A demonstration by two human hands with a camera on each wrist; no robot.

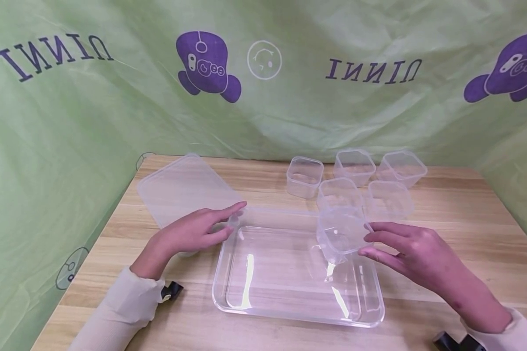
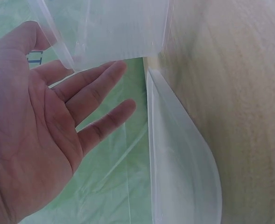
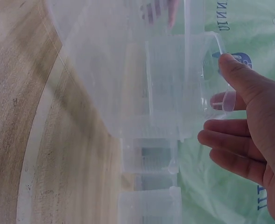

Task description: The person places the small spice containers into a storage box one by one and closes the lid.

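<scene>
A large clear rectangular box point(image 1: 298, 319) sits on the wooden table between the hands. My right hand point(image 1: 415, 253) pinches the rim of a small clear square container point(image 1: 344, 234), which is over the box's far right part. In the right wrist view, thumb and index finger meet at this container's rim point(image 3: 221, 44) while the other fingers stay loose. At the box's far left corner, my left hand point(image 1: 197, 231) touches the rim with fingers spread. The left wrist view shows its palm point(image 2: 39, 135) beside the box wall point(image 2: 114, 32).
Several more small clear containers point(image 1: 305, 178) stand behind the box, toward the table's back right. A flat translucent lid point(image 1: 184, 187) lies at the back left. Green printed cloth point(image 1: 290, 122) hangs around the table point(image 1: 474, 234).
</scene>
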